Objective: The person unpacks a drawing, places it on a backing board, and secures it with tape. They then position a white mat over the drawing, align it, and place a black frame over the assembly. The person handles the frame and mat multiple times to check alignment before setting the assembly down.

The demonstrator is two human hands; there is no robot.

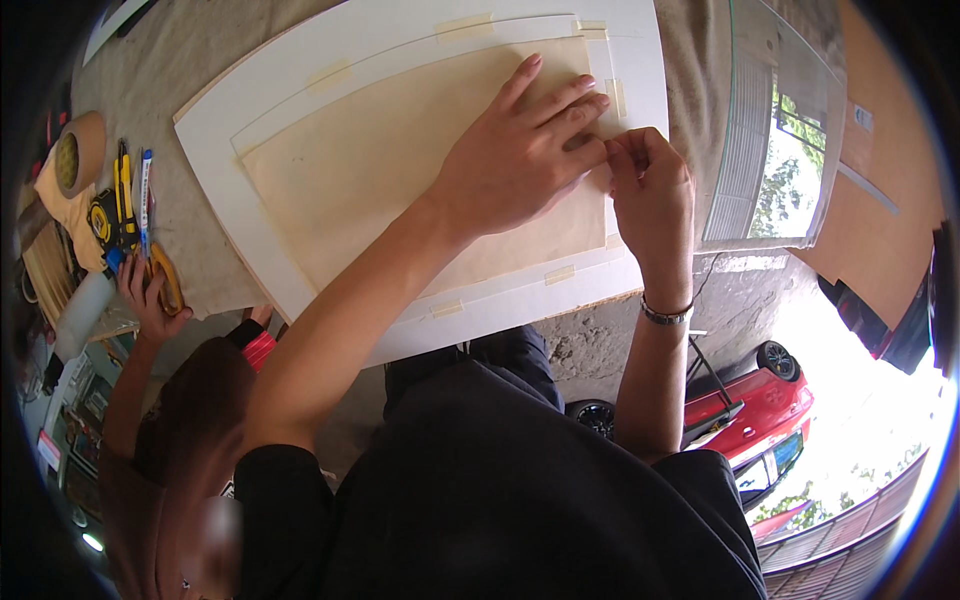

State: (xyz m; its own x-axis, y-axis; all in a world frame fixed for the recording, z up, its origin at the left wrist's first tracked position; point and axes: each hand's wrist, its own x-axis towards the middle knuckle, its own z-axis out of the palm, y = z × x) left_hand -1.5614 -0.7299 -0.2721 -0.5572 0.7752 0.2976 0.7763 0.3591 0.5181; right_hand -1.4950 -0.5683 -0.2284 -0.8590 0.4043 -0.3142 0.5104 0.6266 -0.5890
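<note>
Press the tan sheet (360,180) flat under the wide-spread left hand (525,155). The right hand (655,195) pinches narrowly, contents unclear.

Too small to tell what, if anything, the right hand (655,190) has at its fingertips! The left hand (520,150) covers part of the beige sheet (350,170), the white board (212,130) runs off the picture's top, and by the left edge of the tabletop (205,255), a co-worker's hand (146,302) partly hides an orange handle (177,287).
</note>
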